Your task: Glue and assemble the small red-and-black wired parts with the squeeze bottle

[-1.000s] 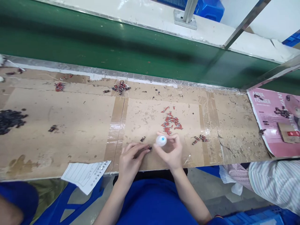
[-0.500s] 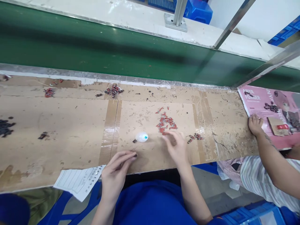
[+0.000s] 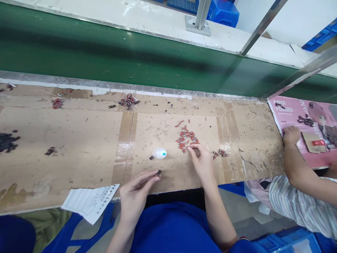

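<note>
My left hand [image 3: 138, 188] is closed in a pinch on a small black part [image 3: 158, 173], just above the cardboard near the front edge. At the near right side of a scattered pile of small red parts [image 3: 187, 135] with metallic ends, the thumb and fingers of my right hand [image 3: 202, 160] are pinched together. Whatever lies between those fingertips is too small to make out. Between the hands, a translucent white rounded bottle [image 3: 159, 153] with a blue tip stands on the cardboard. A small dark part [image 3: 151, 157] lies against its left side.
Cardboard [image 3: 100, 140] covers the bench. Small red-and-black assemblies lie in a cluster [image 3: 223, 153] at right and a heap [image 3: 129, 101] behind. Black parts [image 3: 7, 142] are piled far left. A co-worker's hand [image 3: 291, 135] rests by a pink sheet [image 3: 289, 117]. A green belt [image 3: 131, 58] runs behind.
My left hand has shifted slightly right, and its black part shows more clearly. The fingers of my right hand have closed together beside the red parts. The co-worker's hand has moved slightly right.
</note>
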### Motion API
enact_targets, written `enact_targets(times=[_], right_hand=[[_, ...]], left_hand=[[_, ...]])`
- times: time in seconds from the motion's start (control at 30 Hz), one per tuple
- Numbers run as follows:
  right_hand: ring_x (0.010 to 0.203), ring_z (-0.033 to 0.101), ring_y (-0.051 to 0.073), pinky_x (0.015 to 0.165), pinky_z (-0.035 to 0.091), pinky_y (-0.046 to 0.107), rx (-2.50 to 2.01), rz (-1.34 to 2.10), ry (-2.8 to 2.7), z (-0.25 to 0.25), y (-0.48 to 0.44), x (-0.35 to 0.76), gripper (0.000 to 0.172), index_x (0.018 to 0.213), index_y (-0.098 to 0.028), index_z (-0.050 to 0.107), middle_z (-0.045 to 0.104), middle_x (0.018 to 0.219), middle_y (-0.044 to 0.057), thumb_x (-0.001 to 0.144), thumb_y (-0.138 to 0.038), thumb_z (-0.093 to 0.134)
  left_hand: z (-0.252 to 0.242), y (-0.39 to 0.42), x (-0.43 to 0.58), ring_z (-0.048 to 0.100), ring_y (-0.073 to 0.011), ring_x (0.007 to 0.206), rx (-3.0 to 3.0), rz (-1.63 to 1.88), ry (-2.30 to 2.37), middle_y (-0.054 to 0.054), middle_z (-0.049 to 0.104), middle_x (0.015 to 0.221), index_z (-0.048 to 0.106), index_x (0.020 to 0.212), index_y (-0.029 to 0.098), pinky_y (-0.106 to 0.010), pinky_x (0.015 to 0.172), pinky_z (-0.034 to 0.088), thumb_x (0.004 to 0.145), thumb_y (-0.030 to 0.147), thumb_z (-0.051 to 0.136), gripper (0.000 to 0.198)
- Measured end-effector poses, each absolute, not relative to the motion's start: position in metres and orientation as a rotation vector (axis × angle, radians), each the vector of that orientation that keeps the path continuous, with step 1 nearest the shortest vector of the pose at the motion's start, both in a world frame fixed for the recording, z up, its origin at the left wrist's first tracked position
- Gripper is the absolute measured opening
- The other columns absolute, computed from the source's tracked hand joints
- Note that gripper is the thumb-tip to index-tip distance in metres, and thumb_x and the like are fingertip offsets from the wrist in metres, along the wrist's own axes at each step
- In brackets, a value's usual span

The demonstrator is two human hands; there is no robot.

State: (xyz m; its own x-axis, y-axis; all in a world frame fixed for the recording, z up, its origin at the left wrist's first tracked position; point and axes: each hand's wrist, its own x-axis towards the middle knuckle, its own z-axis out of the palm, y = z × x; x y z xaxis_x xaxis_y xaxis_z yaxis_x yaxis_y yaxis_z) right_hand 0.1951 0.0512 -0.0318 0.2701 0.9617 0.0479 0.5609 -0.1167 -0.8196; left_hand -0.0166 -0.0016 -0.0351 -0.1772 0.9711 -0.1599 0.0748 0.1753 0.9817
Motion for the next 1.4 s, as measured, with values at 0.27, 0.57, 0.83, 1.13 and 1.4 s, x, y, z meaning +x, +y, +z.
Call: enact_targets(times=[0.27, 0.57, 0.83, 1.13, 1.4], right_hand=[[0.079, 0.073, 0.019, 0.067, 0.059, 0.028, -1.503, 1.104, -1.210, 0.003, 0.015, 0.170, 0.013, 0.087, -0.024, 0.079, 0.078, 0.085, 0.005, 0.084, -0.028, 0.067], [0.074, 0.071, 0.019, 0.062, 0.057, 0.026, -1.513, 1.057, -1.231, -0.002, 0.011, 0.157, 0.012, 0.083, -0.023, 0.081, 0.078, 0.080, 0.005, 0.080, -0.024, 0.068], [0.076, 0.069, 0.019, 0.059, 0.052, 0.025, -1.550, 1.017, -1.281, -0.009, 0.007, 0.155, 0.013, 0.082, -0.022, 0.080, 0.077, 0.077, 0.005, 0.082, -0.025, 0.067], [0.076, 0.068, 0.019, 0.055, 0.048, 0.025, -1.492, 1.047, -1.300, -0.008, 0.005, 0.154, 0.013, 0.084, -0.025, 0.080, 0.076, 0.077, 0.005, 0.083, -0.024, 0.067], [0.084, 0.070, 0.020, 0.062, 0.053, 0.027, -1.465, 1.170, -1.159, -0.008, 0.005, 0.155, 0.012, 0.084, -0.027, 0.081, 0.077, 0.084, 0.006, 0.078, -0.023, 0.071]], left_hand=[[-0.023, 0.006, 0.005, 0.075, -0.0206, 0.081, 1.154, 1.196, 1.420, -0.005, 0.078, 0.086, 0.079, 0.079, 0.024, -0.028, 0.076, 0.064, 0.075, 0.033, 0.074, 0.012], [-0.014, 0.004, 0.012, 0.076, -0.0237, 0.077, 0.954, 1.132, 1.418, -0.005, 0.078, 0.083, 0.079, 0.078, 0.020, -0.028, 0.075, 0.064, 0.068, 0.031, 0.077, 0.015], [-0.012, 0.004, 0.013, 0.076, -0.0274, 0.078, 0.774, 1.048, 1.414, -0.007, 0.078, 0.082, 0.079, 0.076, 0.018, -0.032, 0.078, 0.063, 0.060, 0.033, 0.082, 0.022], [-0.011, 0.007, 0.013, 0.076, -0.0273, 0.079, 0.673, 1.017, 1.380, -0.009, 0.078, 0.082, 0.078, 0.077, 0.017, -0.032, 0.079, 0.063, 0.056, 0.034, 0.085, 0.028], [-0.011, 0.009, 0.019, 0.075, -0.0233, 0.070, 0.630, 1.080, 1.419, -0.009, 0.077, 0.074, 0.074, 0.077, 0.014, -0.026, 0.066, 0.063, 0.052, 0.031, 0.086, 0.032]])
